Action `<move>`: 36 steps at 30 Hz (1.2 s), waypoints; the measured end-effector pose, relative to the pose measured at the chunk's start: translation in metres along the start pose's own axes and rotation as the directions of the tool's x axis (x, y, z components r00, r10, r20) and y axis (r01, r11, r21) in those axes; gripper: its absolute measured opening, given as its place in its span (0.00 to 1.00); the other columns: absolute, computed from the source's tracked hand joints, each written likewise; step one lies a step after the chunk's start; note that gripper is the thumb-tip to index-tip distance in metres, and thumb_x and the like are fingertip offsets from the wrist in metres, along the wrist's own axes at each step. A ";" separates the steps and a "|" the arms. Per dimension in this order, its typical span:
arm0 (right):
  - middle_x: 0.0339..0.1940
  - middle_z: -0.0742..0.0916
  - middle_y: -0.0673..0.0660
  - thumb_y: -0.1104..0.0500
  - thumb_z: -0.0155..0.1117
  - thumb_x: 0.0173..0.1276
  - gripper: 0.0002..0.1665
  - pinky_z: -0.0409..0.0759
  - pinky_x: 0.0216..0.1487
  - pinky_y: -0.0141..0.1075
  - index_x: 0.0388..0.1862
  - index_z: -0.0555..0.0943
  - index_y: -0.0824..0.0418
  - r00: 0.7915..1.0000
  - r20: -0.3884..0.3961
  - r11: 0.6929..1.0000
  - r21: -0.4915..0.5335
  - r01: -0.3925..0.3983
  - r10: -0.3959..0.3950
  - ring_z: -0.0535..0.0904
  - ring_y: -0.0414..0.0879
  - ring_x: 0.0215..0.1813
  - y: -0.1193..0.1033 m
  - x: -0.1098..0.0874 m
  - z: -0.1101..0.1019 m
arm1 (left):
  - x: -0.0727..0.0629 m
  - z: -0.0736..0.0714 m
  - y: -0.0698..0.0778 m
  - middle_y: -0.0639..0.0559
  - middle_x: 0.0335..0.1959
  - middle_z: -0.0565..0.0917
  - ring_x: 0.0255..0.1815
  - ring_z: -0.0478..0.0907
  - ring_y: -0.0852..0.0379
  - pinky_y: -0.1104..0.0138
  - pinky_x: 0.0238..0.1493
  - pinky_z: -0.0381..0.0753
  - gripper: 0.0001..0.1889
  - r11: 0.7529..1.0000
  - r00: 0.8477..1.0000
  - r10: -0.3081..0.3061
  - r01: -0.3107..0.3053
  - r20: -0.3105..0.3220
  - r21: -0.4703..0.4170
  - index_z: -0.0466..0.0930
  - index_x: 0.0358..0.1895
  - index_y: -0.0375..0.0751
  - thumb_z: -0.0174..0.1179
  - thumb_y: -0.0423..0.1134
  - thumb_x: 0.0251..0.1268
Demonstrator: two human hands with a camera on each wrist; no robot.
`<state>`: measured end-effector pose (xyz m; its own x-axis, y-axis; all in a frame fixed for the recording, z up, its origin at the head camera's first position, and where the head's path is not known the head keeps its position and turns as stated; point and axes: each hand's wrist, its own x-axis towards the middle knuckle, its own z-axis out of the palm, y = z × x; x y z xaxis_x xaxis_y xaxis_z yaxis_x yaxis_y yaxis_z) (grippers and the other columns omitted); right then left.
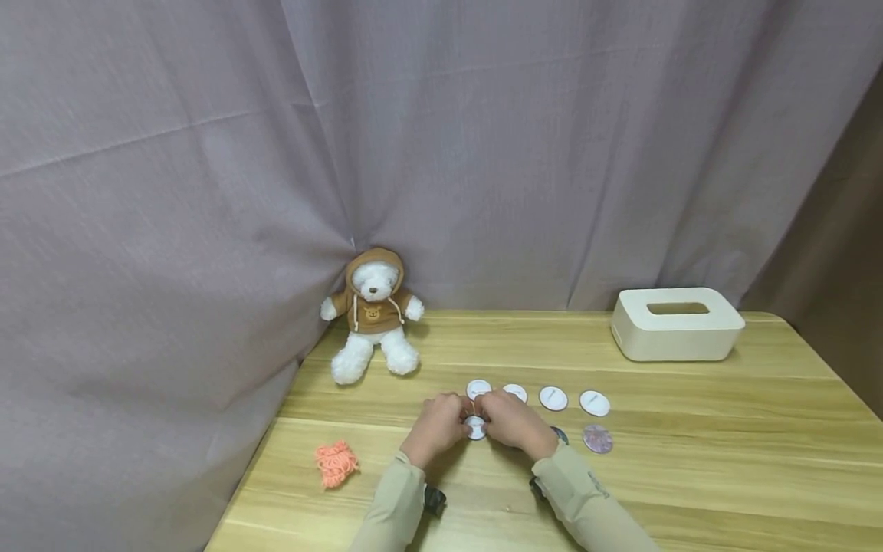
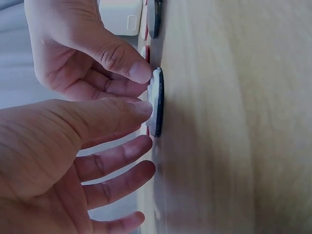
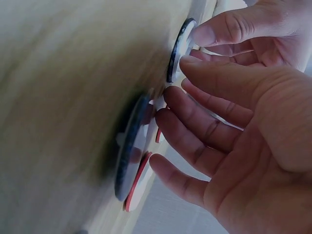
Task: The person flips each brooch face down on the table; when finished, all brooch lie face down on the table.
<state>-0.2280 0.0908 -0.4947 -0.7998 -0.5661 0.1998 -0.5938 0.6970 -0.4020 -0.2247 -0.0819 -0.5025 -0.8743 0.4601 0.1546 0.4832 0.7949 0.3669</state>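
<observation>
A round pin badge (image 1: 475, 428) with a white back and a dark rim lies back side up on the wooden table. My left hand (image 1: 439, 426) grips it from the left, thumb tip against its back, the lower fingers loosely spread. From the other side my right hand (image 1: 513, 422) pinches it with thumb and index finger. The thumbs nearly meet over the badge in the left wrist view, where its dark edge (image 2: 160, 105) shows. Fingers hide the pin. Beyond the hands, another white-backed badge (image 1: 479, 389) lies close to the fingertips.
White-backed badges (image 1: 553, 398) continue the back row rightward. A pinkish badge (image 1: 597, 438) lies in front, and a dark one (image 1: 559, 435) is partly behind my right wrist. Orange yarn (image 1: 336, 464) lies left. A teddy bear (image 1: 375, 314) and a cream tissue box (image 1: 677, 337) stand behind.
</observation>
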 end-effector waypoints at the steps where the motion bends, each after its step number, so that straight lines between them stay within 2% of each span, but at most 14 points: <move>1: 0.21 0.76 0.46 0.74 0.69 0.48 0.11 0.73 0.34 0.42 0.24 0.79 0.60 1.000 -0.008 1.000 -0.004 0.010 -0.010 0.72 0.45 0.30 0.000 -0.001 0.000 | 0.000 0.000 0.000 0.59 0.28 0.84 0.33 0.79 0.60 0.53 0.38 0.77 0.07 1.000 1.000 0.000 0.000 -0.007 0.003 0.87 0.33 0.46 0.74 0.33 0.51; 7: 0.23 0.78 0.48 0.73 0.67 0.50 0.10 0.74 0.34 0.42 0.25 0.79 0.60 0.998 -0.033 0.999 -0.009 0.048 -0.048 0.74 0.45 0.29 0.002 -0.005 -0.004 | -0.001 -0.002 0.003 0.56 0.29 0.83 0.33 0.79 0.58 0.54 0.39 0.76 0.08 1.000 0.999 0.003 -0.004 -0.041 -0.019 0.88 0.36 0.44 0.73 0.35 0.50; 14: 0.21 0.77 0.45 0.69 0.68 0.57 0.06 0.76 0.35 0.42 0.31 0.81 0.62 0.999 -0.004 0.999 -0.006 -0.033 0.033 0.73 0.43 0.29 0.009 -0.015 -0.016 | 0.000 -0.002 0.010 0.51 0.35 0.87 0.38 0.78 0.53 0.52 0.43 0.75 0.12 0.998 0.999 0.001 -0.003 -0.032 -0.063 0.88 0.43 0.41 0.69 0.39 0.55; 18: 0.26 0.82 0.49 0.68 0.70 0.60 0.06 0.79 0.38 0.44 0.36 0.83 0.64 0.999 -0.019 0.999 -0.009 -0.044 0.044 0.77 0.45 0.31 0.015 -0.022 -0.026 | 0.004 -0.001 0.013 0.50 0.41 0.88 0.43 0.77 0.51 0.50 0.47 0.75 0.16 0.994 0.999 0.019 -0.023 -0.036 -0.105 0.87 0.47 0.41 0.68 0.40 0.54; 21: 0.32 0.86 0.53 0.68 0.72 0.60 0.06 0.81 0.41 0.46 0.35 0.84 0.63 0.999 -0.021 1.000 -0.001 -0.031 0.031 0.81 0.49 0.36 0.019 -0.028 -0.032 | 0.007 0.000 0.016 0.52 0.44 0.88 0.46 0.76 0.52 0.49 0.49 0.74 0.18 0.991 0.999 0.031 -0.032 -0.014 -0.130 0.86 0.49 0.43 0.70 0.42 0.54; 24: 0.35 0.88 0.55 0.67 0.73 0.58 0.06 0.81 0.43 0.48 0.35 0.86 0.62 0.999 -0.013 0.999 0.017 -0.033 0.033 0.83 0.52 0.40 0.023 -0.034 -0.037 | 0.008 0.003 0.019 0.55 0.44 0.87 0.47 0.75 0.53 0.50 0.50 0.73 0.18 0.991 0.999 0.041 -0.039 0.015 -0.126 0.86 0.49 0.45 0.72 0.43 0.52; 27: 0.35 0.88 0.54 0.67 0.75 0.54 0.09 0.81 0.44 0.47 0.35 0.87 0.63 0.999 -0.005 0.999 0.022 -0.048 0.048 0.83 0.51 0.41 0.027 -0.039 -0.040 | 0.009 0.005 0.023 0.57 0.43 0.86 0.48 0.75 0.53 0.50 0.52 0.73 0.19 0.993 0.998 0.047 -0.043 0.036 -0.107 0.86 0.48 0.46 0.74 0.44 0.50; 31: 0.30 0.85 0.50 0.65 0.79 0.46 0.13 0.78 0.40 0.43 0.33 0.86 0.62 0.998 0.010 0.998 0.016 -0.067 0.067 0.77 0.46 0.35 0.032 -0.045 -0.042 | 0.010 0.009 0.028 0.59 0.41 0.85 0.50 0.74 0.53 0.51 0.53 0.71 0.19 0.995 0.997 0.056 -0.051 0.060 -0.088 0.87 0.45 0.46 0.75 0.43 0.47; 34: 0.23 0.79 0.48 0.67 0.79 0.40 0.14 0.72 0.34 0.40 0.27 0.84 0.59 0.997 0.021 0.997 0.010 -0.073 0.073 0.70 0.43 0.31 0.034 -0.048 -0.041 | 0.011 0.011 0.030 0.60 0.38 0.85 0.48 0.73 0.55 0.55 0.50 0.70 0.18 0.995 0.995 0.072 -0.066 0.070 -0.080 0.87 0.43 0.47 0.76 0.42 0.45; 36: 0.21 0.77 0.47 0.69 0.77 0.37 0.15 0.70 0.33 0.40 0.25 0.83 0.57 0.996 0.027 0.996 0.015 -0.087 0.086 0.69 0.43 0.31 0.033 -0.050 -0.041 | 0.012 0.012 0.032 0.62 0.35 0.84 0.45 0.73 0.56 0.57 0.47 0.69 0.17 0.994 0.994 0.086 -0.081 0.071 -0.070 0.87 0.41 0.47 0.77 0.41 0.44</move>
<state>-0.2113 0.1602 -0.4816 -0.8454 -0.5153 0.1406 -0.5209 0.7370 -0.4308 -0.2190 -0.0462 -0.5000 -0.8241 0.5537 0.1196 0.5478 0.7254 0.4167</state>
